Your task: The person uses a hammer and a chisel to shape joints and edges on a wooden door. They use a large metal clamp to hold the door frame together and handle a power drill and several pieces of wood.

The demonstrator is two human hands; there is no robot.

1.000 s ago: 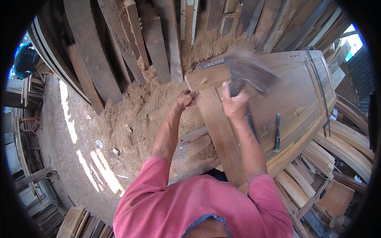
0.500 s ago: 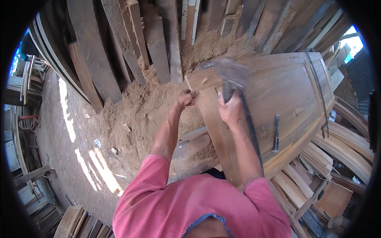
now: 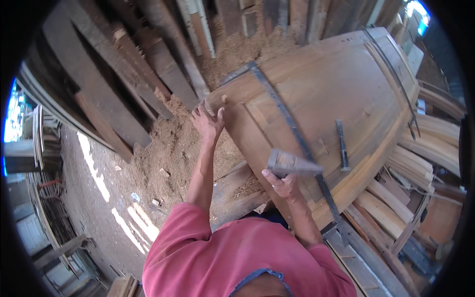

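A large brown wooden panel (image 3: 341,84) with a curved far side lies in front of me, to the right. My left hand (image 3: 208,121) is at its near left corner, fingers apart, touching the edge beside a small wooden peg (image 3: 224,99). Above the panel's near end, my right hand (image 3: 284,185) is closed round a hammer-like tool (image 3: 292,164) with a greyish wedge-shaped head; motion blurs it and its exact kind is unclear. A long dark bar clamp (image 3: 282,106) crosses the panel. A chisel (image 3: 342,146) lies on it, right of the bar.
Upright boards (image 3: 94,69) lean along the far side. Sawdust and shavings (image 3: 173,143) cover the ground at left. A second clamp (image 3: 391,69) spans the panel's far end. Stacked timber strips (image 3: 410,168) lie at right. A thick plank (image 3: 235,193) is below the panel's near edge.
The right hand and its tool have come down toward me, away from the panel's far corner. The left hand's fingers have gone from curled to spread. The view has shifted.
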